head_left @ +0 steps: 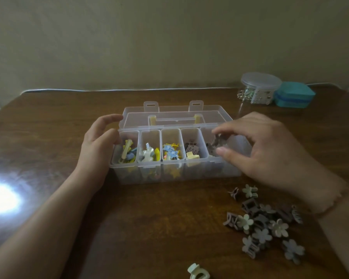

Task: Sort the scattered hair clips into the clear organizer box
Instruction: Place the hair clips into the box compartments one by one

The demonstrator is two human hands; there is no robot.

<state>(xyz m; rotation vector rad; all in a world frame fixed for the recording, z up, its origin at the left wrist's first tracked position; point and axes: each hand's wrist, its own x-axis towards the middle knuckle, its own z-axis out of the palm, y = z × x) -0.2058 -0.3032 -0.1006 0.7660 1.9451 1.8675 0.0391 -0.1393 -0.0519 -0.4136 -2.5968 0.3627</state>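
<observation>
Right now the clear organizer box point(169, 158) sits open on the brown table point(149, 228), its lid point(175, 115) laid back behind it, five compartments in a row. Over the box's rightmost compartment the right hand point(270, 154) pinches a small brown clip point(218, 142) between thumb and curled fingers. The left hand point(101, 143) rests against the box's left end wall, fingers loosely spread and gripping nothing. The other four compartments hold yellow, white, blue and brown clips. In front of the box, to its right, lies a loose pile of flower clips point(266, 226); one pale clip point(198, 273) lies apart, nearer the viewer. Behind the box to its right stand a round clear jar point(260, 87) and a teal case point(294, 94).
</observation>
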